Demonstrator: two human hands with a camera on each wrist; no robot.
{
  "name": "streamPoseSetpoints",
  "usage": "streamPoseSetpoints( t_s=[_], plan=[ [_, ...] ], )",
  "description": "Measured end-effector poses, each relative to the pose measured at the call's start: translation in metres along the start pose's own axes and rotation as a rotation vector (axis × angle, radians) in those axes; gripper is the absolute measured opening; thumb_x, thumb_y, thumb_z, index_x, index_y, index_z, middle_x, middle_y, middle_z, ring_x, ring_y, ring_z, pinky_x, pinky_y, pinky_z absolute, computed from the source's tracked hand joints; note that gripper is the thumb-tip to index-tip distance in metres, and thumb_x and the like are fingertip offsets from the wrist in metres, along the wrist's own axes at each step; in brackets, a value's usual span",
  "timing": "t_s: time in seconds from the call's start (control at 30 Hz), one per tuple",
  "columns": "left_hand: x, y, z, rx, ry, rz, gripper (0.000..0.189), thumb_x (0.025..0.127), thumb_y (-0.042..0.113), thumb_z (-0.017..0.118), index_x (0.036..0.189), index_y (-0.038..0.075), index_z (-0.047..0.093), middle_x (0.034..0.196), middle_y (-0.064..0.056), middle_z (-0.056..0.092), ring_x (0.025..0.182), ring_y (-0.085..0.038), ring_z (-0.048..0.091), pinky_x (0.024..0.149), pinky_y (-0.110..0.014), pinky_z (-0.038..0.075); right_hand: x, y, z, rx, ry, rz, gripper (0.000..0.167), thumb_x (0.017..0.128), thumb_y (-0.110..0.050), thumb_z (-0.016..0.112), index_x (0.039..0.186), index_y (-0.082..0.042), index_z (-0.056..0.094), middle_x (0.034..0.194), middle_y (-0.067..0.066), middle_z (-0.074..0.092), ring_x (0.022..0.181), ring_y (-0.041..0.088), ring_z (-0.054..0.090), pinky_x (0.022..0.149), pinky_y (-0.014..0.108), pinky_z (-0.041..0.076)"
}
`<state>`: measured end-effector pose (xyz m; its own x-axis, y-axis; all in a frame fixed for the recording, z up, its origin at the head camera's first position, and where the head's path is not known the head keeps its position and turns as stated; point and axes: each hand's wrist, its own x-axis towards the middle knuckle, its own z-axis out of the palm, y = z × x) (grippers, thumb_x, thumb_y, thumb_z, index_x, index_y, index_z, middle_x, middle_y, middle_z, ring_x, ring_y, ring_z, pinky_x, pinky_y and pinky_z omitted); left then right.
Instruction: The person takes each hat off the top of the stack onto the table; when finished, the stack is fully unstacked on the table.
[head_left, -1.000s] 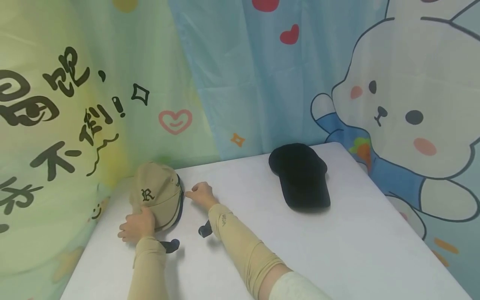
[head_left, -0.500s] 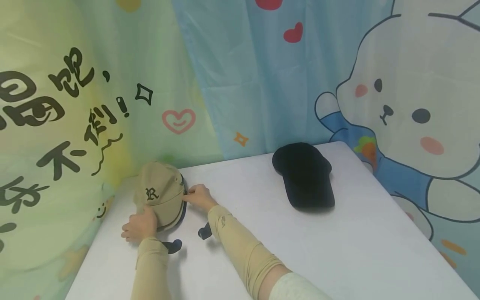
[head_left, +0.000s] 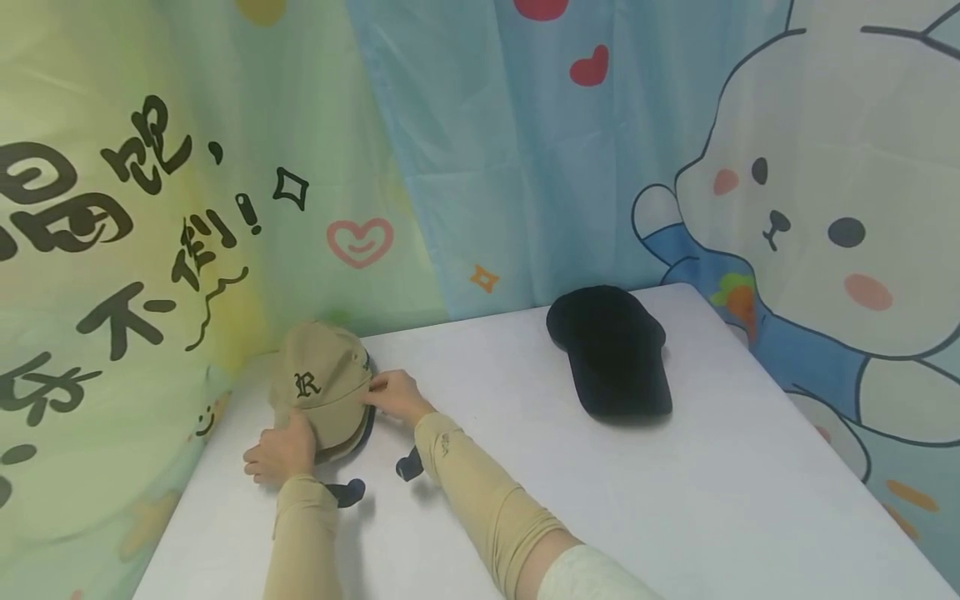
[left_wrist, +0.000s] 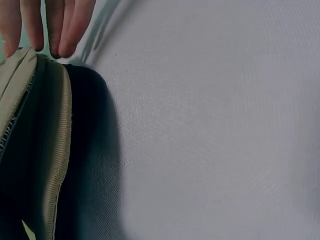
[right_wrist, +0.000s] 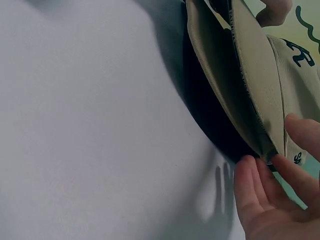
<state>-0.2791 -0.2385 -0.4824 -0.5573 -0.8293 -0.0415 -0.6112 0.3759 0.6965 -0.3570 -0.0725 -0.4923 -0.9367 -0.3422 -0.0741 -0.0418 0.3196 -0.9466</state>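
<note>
At the left of the table stands a stack of nested caps, topped by a beige baseball cap (head_left: 318,383) with a dark letter R on its front. Under its brim show a second brim with a beige edge (right_wrist: 215,85) and a dark navy brim (right_wrist: 197,105), lowest against the tabletop. My left hand (head_left: 281,450) grips the stack's near left side, thumb on the beige cap; its other fingers are partly hidden. From the right, my right hand (head_left: 401,396) pinches the beige cap's brim edge, thumb above and index finger below, other fingertips by the lower brims.
A black baseball cap (head_left: 611,354) lies at the back right of the white table (head_left: 540,500), brim toward the front. A printed curtain (head_left: 480,167) hangs close behind the table. Dark wrist-camera mounts (head_left: 410,463) stick out from both wrists.
My right hand has moved left from beside the caps and now pinches the beige brim's edge. My left hand keeps its grip. The head view has shifted slightly.
</note>
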Motion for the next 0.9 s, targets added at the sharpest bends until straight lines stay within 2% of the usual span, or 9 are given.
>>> streamPoseSetpoints(
  t_s=[0.2, 0.43, 0.67, 0.9],
  plan=[
    [0.0011, 0.0003, 0.0012, -0.068, 0.03, -0.012, 0.079, 0.092, 0.055, 0.04, 0.121, -0.017, 0.054, 0.126, -0.038, 0.04, 0.119, -0.051, 0.036, 0.099, -0.061, 0.026, 0.001, -0.0028, -0.0024, -0.003, 0.034, 0.005, 0.033, 0.088, -0.022, 0.075, 0.112, 0.0, 0.07, 0.095, 0.002, 0.067, 0.08, 0.012, 0.061, 0.072, 0.025, 0.052],
    [0.0017, 0.0001, -0.0035, -0.168, -0.03, -0.051, 0.069, 0.093, 0.047, 0.038, 0.125, -0.011, 0.056, 0.13, -0.035, 0.042, 0.123, -0.05, 0.037, 0.102, -0.061, 0.024, -0.0001, -0.0064, -0.005, 0.079, 0.084, -0.002, 0.028, 0.087, -0.013, 0.075, 0.109, 0.003, 0.068, 0.088, 0.004, 0.072, 0.076, 0.012, 0.066, 0.068, 0.024, 0.052],
    [0.0055, -0.0017, -0.0031, -0.173, -0.058, -0.024, 0.064, 0.092, 0.042, 0.037, 0.126, -0.008, 0.057, 0.13, -0.034, 0.049, 0.122, -0.05, 0.038, 0.1, -0.063, 0.021, 0.0006, -0.0078, -0.006, 0.12, 0.064, 0.015, 0.053, 0.086, -0.009, 0.072, 0.134, 0.005, 0.054, 0.079, 0.002, 0.068, 0.069, 0.014, 0.064, 0.062, 0.022, 0.049],
    [0.0083, -0.0046, -0.0009, -0.165, -0.051, -0.002, 0.065, 0.093, 0.043, 0.035, 0.125, -0.008, 0.059, 0.128, -0.034, 0.049, 0.121, -0.05, 0.039, 0.1, -0.063, 0.02, 0.0042, -0.0059, -0.0044, 0.081, 0.079, 0.009, 0.041, 0.086, -0.011, 0.075, 0.123, 0.003, 0.064, 0.094, 0.005, 0.072, 0.081, 0.013, 0.067, 0.073, 0.022, 0.052]
  ],
)
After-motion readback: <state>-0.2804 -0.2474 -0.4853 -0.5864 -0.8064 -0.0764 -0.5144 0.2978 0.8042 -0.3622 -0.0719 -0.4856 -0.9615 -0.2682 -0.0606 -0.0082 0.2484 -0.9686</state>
